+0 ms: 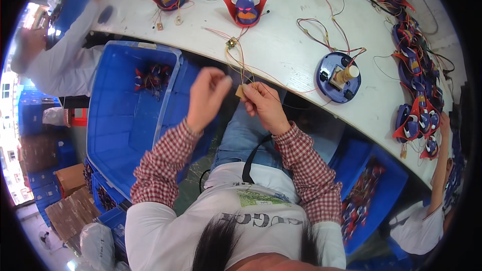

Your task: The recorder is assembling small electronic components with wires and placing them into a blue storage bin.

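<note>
My right hand [264, 103] pinches a small tan circuit board [240, 91] in front of the table edge. Thin red, yellow and dark wires [243, 68] run up from it. My left hand [207, 95] is just left of the board, thumb and fingers drawn together; whatever they may hold is too small to make out. A small component board [231, 43] lies among the wires at the table edge. Behind it sits a purple toy head [246, 12] with a red collar, silver horns and lit red eyes. Its wires trail toward my hands.
A round blue fixture [337, 78] with a wooden peg stands on the white table [296, 35]. More toy heads [419, 90] are piled at right. An open blue bin [120, 120] stands at left, another bin [381, 190] at right. Co-workers' arms [70, 65] show at the sides.
</note>
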The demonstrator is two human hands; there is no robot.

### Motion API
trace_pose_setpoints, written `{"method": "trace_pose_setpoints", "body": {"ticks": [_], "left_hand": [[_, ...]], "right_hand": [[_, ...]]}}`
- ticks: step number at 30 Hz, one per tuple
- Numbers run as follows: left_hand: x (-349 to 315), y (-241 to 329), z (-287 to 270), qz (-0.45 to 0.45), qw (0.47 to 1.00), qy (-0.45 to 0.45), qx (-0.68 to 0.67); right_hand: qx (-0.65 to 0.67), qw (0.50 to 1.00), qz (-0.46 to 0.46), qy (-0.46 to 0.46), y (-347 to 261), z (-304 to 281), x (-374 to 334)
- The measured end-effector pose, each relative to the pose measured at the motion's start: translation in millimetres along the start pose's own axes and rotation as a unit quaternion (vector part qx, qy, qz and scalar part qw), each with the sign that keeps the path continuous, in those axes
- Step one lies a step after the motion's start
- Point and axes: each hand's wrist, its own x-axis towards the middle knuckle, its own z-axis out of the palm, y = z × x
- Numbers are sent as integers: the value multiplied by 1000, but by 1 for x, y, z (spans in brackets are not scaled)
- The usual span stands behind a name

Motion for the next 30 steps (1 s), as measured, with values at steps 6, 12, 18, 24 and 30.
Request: {"method": "trace_pose_setpoints", "body": {"ticks": [6,12,18,24,30], "left_hand": [[-28,-10,23,-167,965,-68,-191],[-20,-21,13,-265,920,-90,-274],[-22,-16,15,-273,906,-77,-314],[-22,-16,14,-275,912,-85,-291],[-22,-11,12,-261,923,-81,-269]], "right_hand": [[131,989,74,-5,-7,8,-8],[146,982,112,32,-3,-3,-16],[-15,997,52,52,-9,2,-20],[-184,981,44,34,-4,-8,-18],[-41,998,39,34,-11,-6,-16]]}}
